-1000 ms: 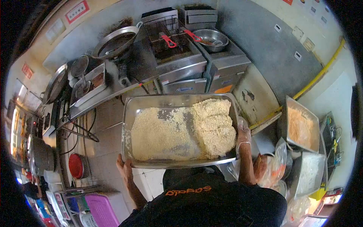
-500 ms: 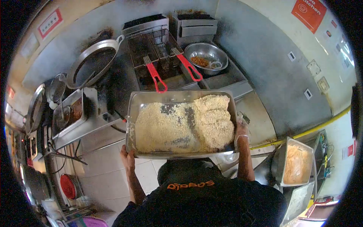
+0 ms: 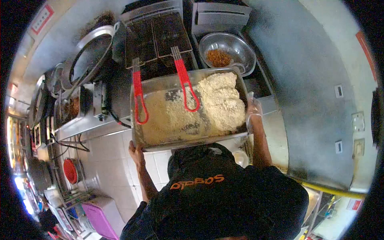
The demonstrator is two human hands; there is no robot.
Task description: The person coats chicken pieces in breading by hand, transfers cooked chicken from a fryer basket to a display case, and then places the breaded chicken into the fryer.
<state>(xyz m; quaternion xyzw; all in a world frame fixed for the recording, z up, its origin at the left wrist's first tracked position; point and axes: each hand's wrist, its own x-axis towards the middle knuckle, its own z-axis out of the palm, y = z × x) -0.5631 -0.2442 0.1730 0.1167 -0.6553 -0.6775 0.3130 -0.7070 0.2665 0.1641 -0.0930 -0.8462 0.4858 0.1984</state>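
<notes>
I carry a wide metal tray (image 3: 162, 83) level in front of me, one hand at each end. My left hand (image 3: 137, 152) grips its near left corner, thumb at the rim. My right hand (image 3: 254, 111), in a clear plastic glove, is wrapped around the right end, with some fingers hidden. Pale loose breading (image 3: 160, 114) covers the left and middle of the tray, and several breaded pieces (image 3: 222, 102) lie side by side at the right. Two red fryer basket handles, the left one (image 3: 138, 90) and the right one (image 3: 182, 74), reach over the tray.
Wire fryer baskets (image 3: 140, 38) sit in the fryer beyond the tray. A steel bowl (image 3: 246, 46) holds brown fried bits beside them. At left are a large pan (image 3: 90, 56) and a food container (image 3: 72, 106). A red basket (image 3: 70, 171) stands lower left.
The tray has moved forward toward the fryer, and its far side now lies under the basket handles. Both hands keep their grip. The view has shifted too.
</notes>
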